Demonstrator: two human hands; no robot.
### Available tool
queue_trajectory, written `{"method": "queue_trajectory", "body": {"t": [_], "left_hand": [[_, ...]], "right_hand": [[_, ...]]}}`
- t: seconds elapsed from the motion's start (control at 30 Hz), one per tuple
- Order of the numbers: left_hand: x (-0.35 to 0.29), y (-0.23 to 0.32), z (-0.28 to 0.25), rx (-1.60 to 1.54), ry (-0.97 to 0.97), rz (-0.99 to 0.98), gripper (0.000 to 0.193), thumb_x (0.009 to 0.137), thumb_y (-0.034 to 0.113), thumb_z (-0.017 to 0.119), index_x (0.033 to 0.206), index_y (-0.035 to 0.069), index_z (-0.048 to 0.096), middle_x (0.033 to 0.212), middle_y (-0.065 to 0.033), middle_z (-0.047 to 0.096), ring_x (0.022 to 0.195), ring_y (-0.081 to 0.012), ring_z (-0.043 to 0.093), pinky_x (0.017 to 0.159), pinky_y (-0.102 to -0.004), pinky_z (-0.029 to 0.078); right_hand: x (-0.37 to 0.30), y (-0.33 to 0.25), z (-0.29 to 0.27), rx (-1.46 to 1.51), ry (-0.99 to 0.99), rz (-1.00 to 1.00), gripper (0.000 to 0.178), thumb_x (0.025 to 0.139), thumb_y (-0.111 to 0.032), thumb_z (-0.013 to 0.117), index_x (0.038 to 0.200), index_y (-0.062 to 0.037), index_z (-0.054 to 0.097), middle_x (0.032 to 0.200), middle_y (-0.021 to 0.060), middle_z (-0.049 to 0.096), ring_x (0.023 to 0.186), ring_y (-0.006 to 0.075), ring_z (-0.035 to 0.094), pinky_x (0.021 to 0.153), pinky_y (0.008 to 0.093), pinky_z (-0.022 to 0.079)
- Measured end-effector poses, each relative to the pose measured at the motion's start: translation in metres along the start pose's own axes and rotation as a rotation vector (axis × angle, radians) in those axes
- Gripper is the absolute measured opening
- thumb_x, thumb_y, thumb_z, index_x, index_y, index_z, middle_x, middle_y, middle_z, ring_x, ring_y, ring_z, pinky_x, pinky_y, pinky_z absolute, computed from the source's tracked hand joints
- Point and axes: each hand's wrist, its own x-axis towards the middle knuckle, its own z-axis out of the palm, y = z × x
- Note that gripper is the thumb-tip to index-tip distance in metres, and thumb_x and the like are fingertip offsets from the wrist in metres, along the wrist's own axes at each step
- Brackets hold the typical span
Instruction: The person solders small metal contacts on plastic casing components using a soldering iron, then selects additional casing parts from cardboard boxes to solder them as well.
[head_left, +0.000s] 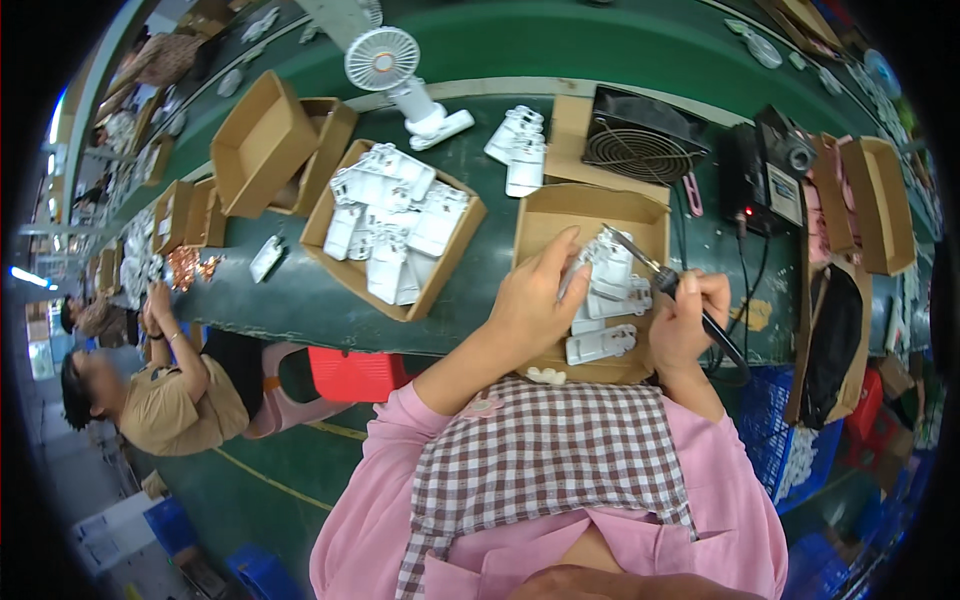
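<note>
White plastic pieces lie overlapped in a shallow cardboard tray on a green bench, directly in front of a worker in a checked apron. They look light, stiff and rather smooth, with small fittings at one end that may be delicate; the broad plain edges seem the safer hold. A left hand comes over the tray's 9 o'clock side, thumb and forefinger spread beside the upper pieces; whether they grip one cannot be told. The fingers of the right hand, at 3 o'clock, are closed around the black handle of a soldering iron, likely light but hot toward its slim metal tip, which points to 10 o'clock over the topmost pieces. Outward from the tray, a black fan with a round grille sits near 12, a black powered unit at 2, and dark cables at 3, close enough to snag the right arm. A fuller cardboard box stands at 10, a white fan beyond it; a co-worker sits at 8.
</note>
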Motion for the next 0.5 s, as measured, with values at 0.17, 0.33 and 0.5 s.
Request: {"method": "queue_trajectory", "body": {"t": [0.17,0.33,0.5], "left_hand": [[0.003,-0.003,-0.088,0.603,0.357,0.208,0.029,0.082,-0.002,0.052,0.111,0.000,0.057,0.093,-0.0160,0.062,0.084,-0.0323,0.059,0.074,-0.0408,0.047],[0.035,-0.039,-0.180,0.961,0.251,0.115,0.047,0.072,-0.010,0.057,0.114,0.011,0.058,0.116,-0.0131,0.051,0.111,-0.0339,0.045,0.091,-0.0411,0.041],[0.052,-0.072,-0.201,0.871,0.105,0.178,0.038,0.064,-0.002,0.071,0.099,0.010,0.061,0.115,-0.0101,0.050,0.111,-0.0345,0.042,0.094,-0.0427,0.037]], "right_hand": [[0.002,0.001,0.000,-0.015,-0.002,0.032,0.019,0.087,-0.008,0.056,0.076,-0.0068,0.041,0.062,-0.0029,0.039,0.053,0.0043,0.034,0.049,0.0196,0.028],[0.003,0.001,0.003,-0.005,-0.031,0.060,0.020,0.087,-0.007,0.056,0.075,-0.0058,0.041,0.064,-0.0021,0.041,0.054,0.0041,0.035,0.050,0.0195,0.028],[0.002,0.003,0.001,-0.010,-0.029,0.081,0.019,0.087,-0.006,0.056,0.075,-0.0057,0.042,0.065,-0.0024,0.041,0.056,0.0037,0.036,0.050,0.0193,0.029]]}}
